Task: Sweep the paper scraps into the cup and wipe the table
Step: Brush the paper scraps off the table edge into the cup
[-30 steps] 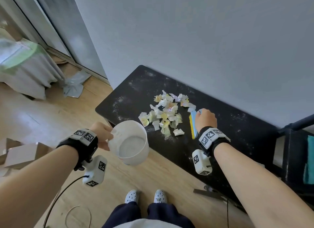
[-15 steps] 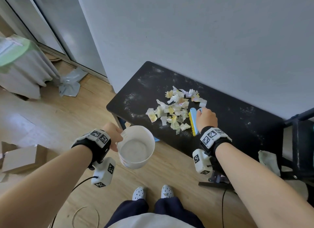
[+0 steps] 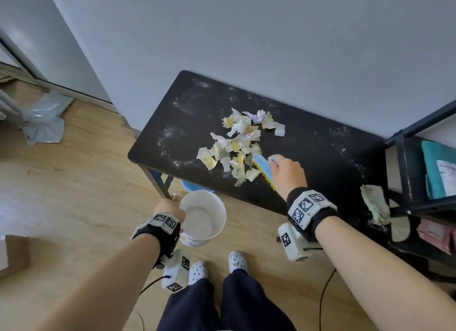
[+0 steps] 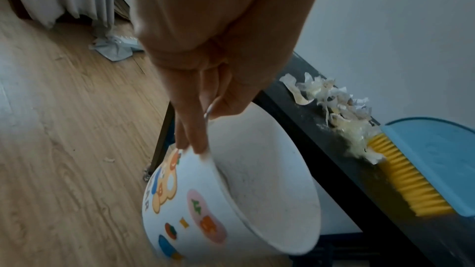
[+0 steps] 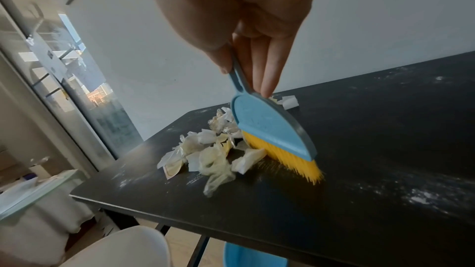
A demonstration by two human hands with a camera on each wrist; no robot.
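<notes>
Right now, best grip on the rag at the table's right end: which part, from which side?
Pinch the rag at its upper bunched end, coming from above and from the front. It lies crumpled on the table close beside the black shelf frame, which seems to block the right side. The right hand is nearest but holds the brush.

Cup [image 4: 195,200], white, printed with cartoon figures: blue letters run down its side, only "AR" legible. Wrist bands [image 3: 307,207]: black-and-white square code markers, no words. No other readable text is found.
</notes>
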